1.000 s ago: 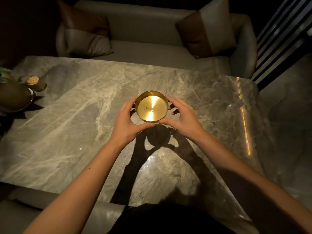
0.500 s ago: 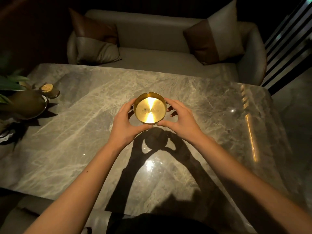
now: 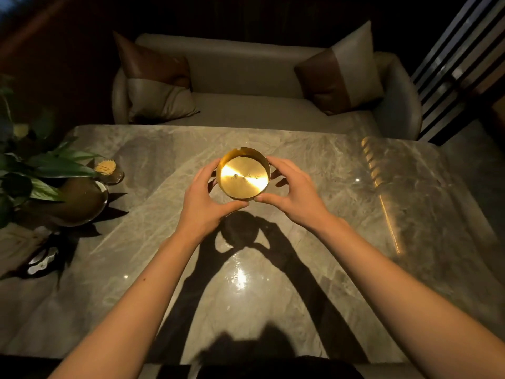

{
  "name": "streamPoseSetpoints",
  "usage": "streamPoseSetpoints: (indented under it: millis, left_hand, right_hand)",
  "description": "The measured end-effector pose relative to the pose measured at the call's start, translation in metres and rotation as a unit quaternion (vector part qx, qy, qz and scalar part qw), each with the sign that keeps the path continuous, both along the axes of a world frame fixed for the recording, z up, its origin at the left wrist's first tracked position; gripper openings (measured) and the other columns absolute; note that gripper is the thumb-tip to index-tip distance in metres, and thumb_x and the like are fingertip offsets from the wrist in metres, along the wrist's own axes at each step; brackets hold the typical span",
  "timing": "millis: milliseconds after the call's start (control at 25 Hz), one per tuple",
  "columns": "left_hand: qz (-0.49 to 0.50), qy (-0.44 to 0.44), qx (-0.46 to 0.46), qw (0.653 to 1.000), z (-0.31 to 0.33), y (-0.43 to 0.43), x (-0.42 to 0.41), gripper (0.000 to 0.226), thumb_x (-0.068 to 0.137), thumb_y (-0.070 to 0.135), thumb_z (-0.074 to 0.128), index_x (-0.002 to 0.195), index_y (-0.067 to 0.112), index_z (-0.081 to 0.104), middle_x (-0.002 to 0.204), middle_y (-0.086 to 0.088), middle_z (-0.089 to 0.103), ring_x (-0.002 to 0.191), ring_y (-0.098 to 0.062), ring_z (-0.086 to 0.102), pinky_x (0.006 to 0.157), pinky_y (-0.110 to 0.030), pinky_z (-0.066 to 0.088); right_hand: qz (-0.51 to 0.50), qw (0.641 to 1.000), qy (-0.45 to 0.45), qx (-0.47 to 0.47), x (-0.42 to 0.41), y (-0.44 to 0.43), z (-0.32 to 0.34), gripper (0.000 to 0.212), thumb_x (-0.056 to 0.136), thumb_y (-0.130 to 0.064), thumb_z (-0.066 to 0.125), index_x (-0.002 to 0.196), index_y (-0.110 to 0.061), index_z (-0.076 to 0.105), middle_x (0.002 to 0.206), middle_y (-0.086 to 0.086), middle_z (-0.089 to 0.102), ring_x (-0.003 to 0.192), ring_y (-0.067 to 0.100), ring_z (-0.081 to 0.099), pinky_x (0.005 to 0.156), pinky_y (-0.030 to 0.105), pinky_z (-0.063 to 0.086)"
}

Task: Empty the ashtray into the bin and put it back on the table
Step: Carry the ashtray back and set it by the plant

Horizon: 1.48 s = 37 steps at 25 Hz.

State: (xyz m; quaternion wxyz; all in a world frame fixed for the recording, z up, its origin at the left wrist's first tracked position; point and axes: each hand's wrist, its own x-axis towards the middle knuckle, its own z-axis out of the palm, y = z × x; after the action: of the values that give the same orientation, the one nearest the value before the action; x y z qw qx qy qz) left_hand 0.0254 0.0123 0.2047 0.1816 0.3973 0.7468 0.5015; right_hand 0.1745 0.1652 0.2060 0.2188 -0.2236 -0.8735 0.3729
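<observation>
Fingers (image 3: 216,170) of left hand (image 3: 202,201) and right hand (image 3: 293,192) curled round brass ashtray (image 3: 243,177), thumbs meeting at near wall, both gripping it. Head view only: ashtray upright over middle of marble table (image 3: 341,187); separate shadow nearer the body suggested it was held above surface, though dim light left this unsure. Bowl looked almost clean, few dark specks. Bin not in view. Step judged: putting ashtray back. Next move called for level lowering, then release. Plant pot (image 3: 79,201) well apart, left.

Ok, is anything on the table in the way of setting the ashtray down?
Nothing visible. The ashtray, held by the left hand and right hand, hangs over bare table. The plant stands far left.
</observation>
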Motion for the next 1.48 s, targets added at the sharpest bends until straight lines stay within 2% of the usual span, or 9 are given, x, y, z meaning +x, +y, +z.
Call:
streamPoseSetpoints:
  millis: [200,320,400,560,760,960,1120,1320,1480]
  left_hand:
    - [0.009,0.005,0.011,1.0,0.0,-0.022,-0.008,0.095,0.06,0.03,0.092,0.143,0.027,0.044,0.142,0.008,0.051,0.131,-0.009,0.047,0.107,-0.021,0.041]
    - [0.038,0.008,0.015,0.999,-0.001,-0.031,-0.003,0.094,0.06,0.031,0.092,0.142,0.03,0.045,0.138,0.014,0.051,0.126,-0.002,0.048,0.099,-0.008,0.038]
    - [0.06,0.009,0.017,0.998,0.002,-0.037,0.003,0.093,0.06,0.032,0.092,0.14,0.031,0.045,0.135,0.018,0.05,0.124,0.001,0.047,0.094,-0.004,0.038]
    - [0.088,0.009,0.011,0.996,0.002,-0.048,0.015,0.092,0.06,0.031,0.092,0.139,0.034,0.045,0.131,0.024,0.05,0.123,0.003,0.047,0.099,-0.009,0.038]
    - [0.121,0.014,-0.01,0.992,0.0,-0.072,0.008,0.093,0.061,0.029,0.092,0.142,0.027,0.045,0.142,0.008,0.051,0.129,-0.006,0.047,0.1,-0.011,0.037]
    - [0.162,0.022,-0.029,0.986,-0.006,-0.124,-0.024,0.092,0.06,0.03,0.092,0.139,0.029,0.045,0.138,0.01,0.051,0.124,-0.001,0.047,0.092,0.004,0.035]
    - [0.192,0.007,-0.034,0.981,-0.017,-0.176,-0.054,0.091,0.058,0.027,0.093,0.137,0.029,0.048,0.135,0.011,0.052,0.126,-0.002,0.047,0.093,0.004,0.035]
    - [0.244,-0.014,-0.042,0.969,-0.032,-0.233,-0.09,0.097,0.056,0.025,0.094,0.141,0.022,0.047,0.139,0.008,0.05,0.127,-0.001,0.045,0.098,-0.005,0.035]
    - [0.273,-0.014,-0.054,0.96,-0.048,-0.273,-0.112,0.097,0.056,0.024,0.094,0.14,0.027,0.046,0.136,0.015,0.047,0.127,-0.001,0.042,0.091,0.003,0.035]
  right_hand:
    - [0.02,1.0,-0.015,0.017,-0.011,-0.014,0.004,0.082,0.072,-0.048,0.078,0.141,-0.023,0.044,0.13,-0.009,0.054,0.104,-0.005,0.05,0.083,0.006,0.042]
    - [0.042,0.999,-0.005,0.02,-0.015,-0.017,0.006,0.08,0.071,-0.047,0.079,0.14,-0.023,0.046,0.126,-0.014,0.053,0.102,-0.01,0.05,0.081,0.003,0.041]
    - [0.057,0.998,0.006,0.016,-0.015,-0.019,0.006,0.079,0.071,-0.044,0.08,0.14,-0.023,0.046,0.124,-0.016,0.051,0.101,-0.011,0.05,0.081,0.004,0.042]
    - [0.096,0.995,0.016,-0.002,-0.016,-0.02,0.001,0.08,0.07,-0.044,0.081,0.14,-0.023,0.047,0.123,-0.014,0.053,0.1,-0.01,0.051,0.08,0.005,0.043]
    - [0.122,0.992,0.013,-0.016,-0.035,-0.038,-0.006,0.08,0.07,-0.046,0.08,0.139,-0.024,0.047,0.125,-0.015,0.054,0.102,-0.01,0.051,0.081,0.004,0.043]
    - [0.151,0.988,0.005,-0.036,-0.078,-0.084,-0.015,0.081,0.069,-0.044,0.081,0.139,-0.025,0.046,0.13,-0.007,0.057,0.102,-0.003,0.053,0.083,0.014,0.045]
    - [0.187,0.981,0.001,-0.056,-0.121,-0.132,-0.027,0.081,0.068,-0.042,0.082,0.139,-0.023,0.047,0.131,-0.002,0.058,0.104,0.005,0.056,0.086,0.02,0.048]
    - [0.232,0.971,-0.001,-0.06,-0.174,-0.184,-0.037,0.081,0.068,-0.04,0.083,0.139,-0.022,0.047,0.13,-0.003,0.059,0.102,0.003,0.055,0.082,0.015,0.047]
    - [0.259,0.964,-0.016,-0.059,-0.205,-0.218,-0.053,0.082,0.069,-0.04,0.083,0.14,-0.02,0.046,0.133,-0.002,0.057,0.104,0.001,0.053,0.08,0.005,0.042]
